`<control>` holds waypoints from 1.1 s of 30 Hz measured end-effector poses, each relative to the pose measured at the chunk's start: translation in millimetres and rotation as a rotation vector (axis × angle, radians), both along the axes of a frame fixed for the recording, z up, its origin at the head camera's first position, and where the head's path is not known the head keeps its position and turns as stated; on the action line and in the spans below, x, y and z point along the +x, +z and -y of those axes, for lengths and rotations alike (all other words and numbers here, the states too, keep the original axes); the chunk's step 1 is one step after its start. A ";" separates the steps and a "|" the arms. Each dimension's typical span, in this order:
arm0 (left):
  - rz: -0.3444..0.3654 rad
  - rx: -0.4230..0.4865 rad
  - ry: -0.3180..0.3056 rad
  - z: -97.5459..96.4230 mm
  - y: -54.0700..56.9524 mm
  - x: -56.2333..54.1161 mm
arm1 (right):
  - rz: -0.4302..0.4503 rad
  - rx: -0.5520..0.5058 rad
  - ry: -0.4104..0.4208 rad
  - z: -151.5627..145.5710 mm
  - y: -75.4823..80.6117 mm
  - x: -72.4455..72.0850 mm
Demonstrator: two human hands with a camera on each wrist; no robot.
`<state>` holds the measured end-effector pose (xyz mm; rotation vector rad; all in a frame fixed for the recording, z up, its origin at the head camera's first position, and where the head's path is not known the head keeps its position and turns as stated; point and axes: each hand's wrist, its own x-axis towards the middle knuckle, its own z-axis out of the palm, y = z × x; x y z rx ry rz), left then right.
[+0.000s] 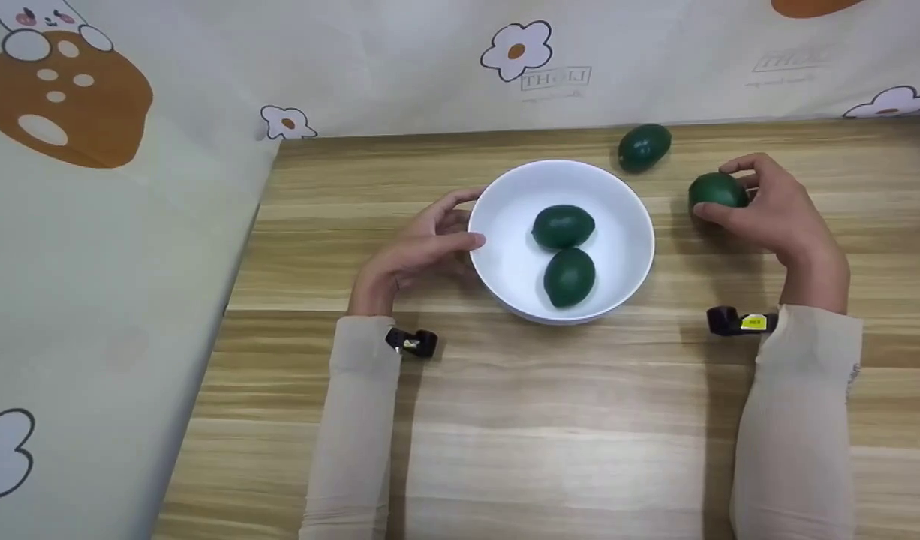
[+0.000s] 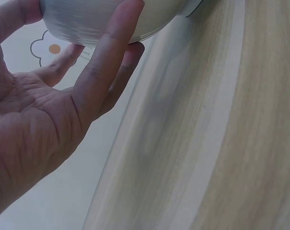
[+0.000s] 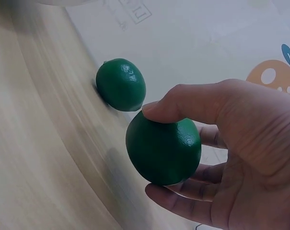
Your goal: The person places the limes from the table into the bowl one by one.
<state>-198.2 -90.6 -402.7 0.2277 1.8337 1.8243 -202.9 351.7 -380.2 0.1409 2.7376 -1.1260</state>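
My left hand (image 1: 437,238) grips a white bowl (image 1: 497,199) by its left side, thumb over the rim and fingers under the outer wall. Inside the bowl two dark green limes (image 1: 563,227) lie against each other. To the right of the bowl, my right hand (image 1: 777,206) holds another lime (image 3: 164,148) between thumb and fingers. In the right wrist view the thumb presses on its top and the fingers curl below. A further lime (image 1: 644,148) lies on the table behind the bowl, to its right. The left wrist view shows the bowl's ridged underside (image 2: 82,24) above the fingers.
The wood-grain table (image 1: 550,420) meets a pale wall covering (image 1: 400,67) with flower prints along its back edge. More of this covering (image 1: 115,285) borders the table's left edge. A small black camera sits on each wrist, by the left sleeve (image 1: 362,420) and right sleeve (image 1: 798,420).
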 end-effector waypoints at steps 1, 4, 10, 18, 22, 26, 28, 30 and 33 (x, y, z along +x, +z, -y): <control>0.000 -0.001 0.000 0.3 0.2 0.1 | 0.001 -0.006 -0.004 0.3 0.2 0.1; -0.001 -0.004 -0.002 0.4 0.3 0.1 | 0.001 -0.020 -0.014 1.2 1.0 0.8; 0.016 0.010 -0.002 -0.2 0.0 0.6 | 0.001 -0.040 -0.023 3.9 1.9 1.6; -0.005 -0.012 0.004 0.4 0.9 0.9 | -0.026 -0.045 -0.037 4.4 4.1 0.2; -0.017 -0.022 -0.001 1.0 1.5 1.0 | -0.040 -0.052 -0.045 5.7 5.2 0.2; 0.000 0.002 -0.004 1.2 -0.7 0.9 | -0.071 -0.076 -0.049 7.4 3.2 0.1; 0.012 0.016 -0.004 0.9 -1.0 0.7 | -0.084 -0.086 -0.050 7.8 2.5 -0.2; 0.019 0.023 -0.004 0.6 -0.6 0.7 | -0.091 -0.090 -0.053 8.5 2.7 -0.9; 0.015 0.017 -0.002 0.7 0.5 0.6 | -0.097 -0.097 -0.053 8.6 3.8 -1.9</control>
